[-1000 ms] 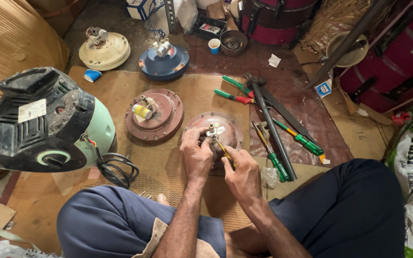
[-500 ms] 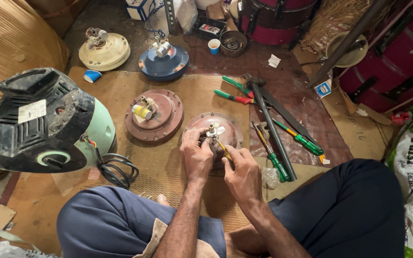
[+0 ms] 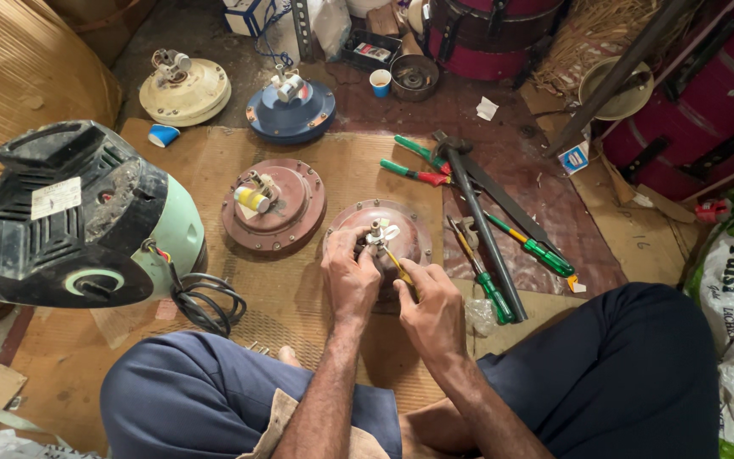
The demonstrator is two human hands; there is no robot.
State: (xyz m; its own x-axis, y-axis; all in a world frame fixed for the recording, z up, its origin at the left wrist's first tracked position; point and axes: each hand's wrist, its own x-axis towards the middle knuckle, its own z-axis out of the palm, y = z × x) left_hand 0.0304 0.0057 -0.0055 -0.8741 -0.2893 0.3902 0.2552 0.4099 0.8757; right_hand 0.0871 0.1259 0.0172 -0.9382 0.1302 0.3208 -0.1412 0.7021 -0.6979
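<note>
A round brown fan motor (image 3: 401, 223) lies on the cardboard mat in front of me. My left hand (image 3: 350, 276) rests on its top, fingers closed around the central shaft and white wiring (image 3: 379, 231). My right hand (image 3: 431, 308) grips a yellow-handled screwdriver (image 3: 398, 266) whose tip points at the shaft. My knees in dark blue trousers frame the motor on both sides.
A second brown motor (image 3: 273, 206) with a yellow capacitor lies to the left, blue (image 3: 290, 110) and cream (image 3: 184, 89) motors farther back. Green-handled screwdrivers (image 3: 494, 293), pliers (image 3: 418, 166) and long shears (image 3: 482, 221) lie right. A black-and-green motor unit (image 3: 70, 221) with cable looms at left.
</note>
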